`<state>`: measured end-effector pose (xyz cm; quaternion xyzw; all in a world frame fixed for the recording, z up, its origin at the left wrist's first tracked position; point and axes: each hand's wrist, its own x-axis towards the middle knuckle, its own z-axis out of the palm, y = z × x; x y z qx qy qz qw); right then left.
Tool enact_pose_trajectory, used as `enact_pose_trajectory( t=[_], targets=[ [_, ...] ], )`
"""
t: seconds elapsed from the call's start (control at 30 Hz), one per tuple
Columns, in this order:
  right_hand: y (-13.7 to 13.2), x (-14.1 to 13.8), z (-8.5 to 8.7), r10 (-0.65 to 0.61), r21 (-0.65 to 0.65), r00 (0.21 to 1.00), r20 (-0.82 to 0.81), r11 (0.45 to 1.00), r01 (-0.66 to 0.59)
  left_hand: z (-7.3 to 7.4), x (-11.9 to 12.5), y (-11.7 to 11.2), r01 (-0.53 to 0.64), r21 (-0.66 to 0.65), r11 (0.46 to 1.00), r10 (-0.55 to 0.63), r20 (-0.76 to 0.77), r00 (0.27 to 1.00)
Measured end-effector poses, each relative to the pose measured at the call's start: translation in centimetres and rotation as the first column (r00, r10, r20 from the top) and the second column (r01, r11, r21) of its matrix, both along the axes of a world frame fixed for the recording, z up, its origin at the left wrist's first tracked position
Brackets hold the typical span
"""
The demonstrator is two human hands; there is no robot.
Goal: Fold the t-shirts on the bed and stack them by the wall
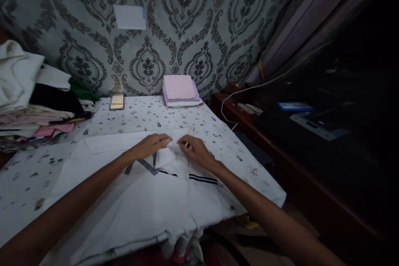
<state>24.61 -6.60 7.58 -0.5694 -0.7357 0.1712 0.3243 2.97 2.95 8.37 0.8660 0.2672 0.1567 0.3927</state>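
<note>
A white garment (134, 199) with dark stripes on its trim lies spread on the patterned table cover (37, 170). My left hand (152, 144) and my right hand (195, 151) meet over a small folded part of the garment near its striped trim. Both hands pinch the white cloth between fingers and thumb.
A heap of folded clothes (34, 95) stands at the left. A small pink and white folded stack (180, 90) sits at the back by the wall, with a small box (117, 102) to its left. A dark wooden bench (280, 145) with a white cable (230, 104) runs along the right.
</note>
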Motion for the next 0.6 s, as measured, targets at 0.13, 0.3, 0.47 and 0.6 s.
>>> enact_pose_trajectory(
  t=[0.13, 0.3, 0.47, 0.6],
  targets=[
    [4.5, 4.4, -2.5, -0.270, 0.094, 0.944, 0.191, 0.962, 0.256, 1.0, -1.5, -0.7, 0.165, 0.272, 0.948, -0.101, -0.234, 0.967],
    [7.2, 8.2, -3.6, -0.235, 0.037, 0.938, 0.256, 0.972, 0.233, 1.2, -2.9, -0.3, 0.080, 0.315, 0.946, -0.001, -0.242, 0.970],
    [7.8, 9.0, -3.2, -0.204, -0.004, 0.924, 0.323, 0.976, 0.217, -0.7, -1.6, 0.9, -0.042, 0.323, 0.946, 0.087, -0.128, 0.988],
    [7.5, 9.3, -3.4, -0.270, 0.027, 0.896, 0.352, 0.960, 0.278, -3.0, -1.5, 1.4, -0.060, 0.352, 0.934, 0.109, -0.122, 0.987]
  ],
)
